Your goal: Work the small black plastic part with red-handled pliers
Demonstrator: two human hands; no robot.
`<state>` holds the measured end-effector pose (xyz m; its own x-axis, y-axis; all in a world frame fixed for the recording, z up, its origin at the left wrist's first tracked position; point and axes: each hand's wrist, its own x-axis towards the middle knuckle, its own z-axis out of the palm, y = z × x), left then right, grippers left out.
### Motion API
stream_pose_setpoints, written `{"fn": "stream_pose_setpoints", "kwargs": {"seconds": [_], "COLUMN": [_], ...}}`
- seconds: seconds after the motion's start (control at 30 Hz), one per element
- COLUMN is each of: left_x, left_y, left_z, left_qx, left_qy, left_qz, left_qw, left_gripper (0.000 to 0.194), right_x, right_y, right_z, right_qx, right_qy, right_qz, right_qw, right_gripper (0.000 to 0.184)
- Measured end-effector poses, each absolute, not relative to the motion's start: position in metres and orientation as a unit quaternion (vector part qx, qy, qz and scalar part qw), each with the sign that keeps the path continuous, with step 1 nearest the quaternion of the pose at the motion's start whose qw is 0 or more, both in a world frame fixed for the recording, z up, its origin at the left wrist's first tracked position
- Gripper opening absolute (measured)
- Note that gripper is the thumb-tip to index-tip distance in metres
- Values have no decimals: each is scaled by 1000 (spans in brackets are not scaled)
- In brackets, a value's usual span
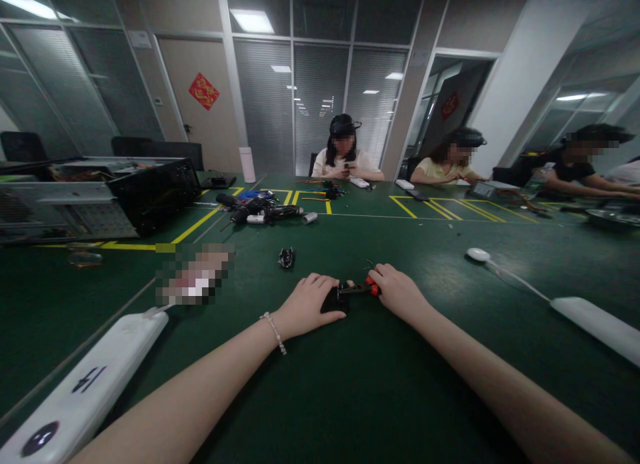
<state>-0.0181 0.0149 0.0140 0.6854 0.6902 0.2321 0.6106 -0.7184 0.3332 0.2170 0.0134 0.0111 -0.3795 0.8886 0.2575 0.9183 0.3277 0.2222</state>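
Head view: left hand (306,305) lies curled over a small black part (335,300) on the green table (380,384), fingers closed around it; right hand (396,292) grips red-handled pliers (361,288), whose tip meets the part just beyond the left fingertips. Another small black piece (286,257) lies farther ahead of the left fingers

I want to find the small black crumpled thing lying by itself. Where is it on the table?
In the head view, the small black thing lies alone on the green table, just beyond and left of the left hand.
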Motion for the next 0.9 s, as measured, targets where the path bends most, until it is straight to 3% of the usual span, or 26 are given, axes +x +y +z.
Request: {"fn": "stream_pose_setpoints", "kwargs": {"seconds": [0.9], "left_x": [-18], "left_y": [14], "left_z": [17], "left_qx": [909], "left_qy": [364], "left_qz": [160], "left_qw": [124], "left_gripper": [56], "right_x": [219], "right_y": [16], "right_z": [10], "right_qx": [-536], "right_qy": [-824], "right_qz": [-179], "right_qw": [43], "right_gripper": [34]}}
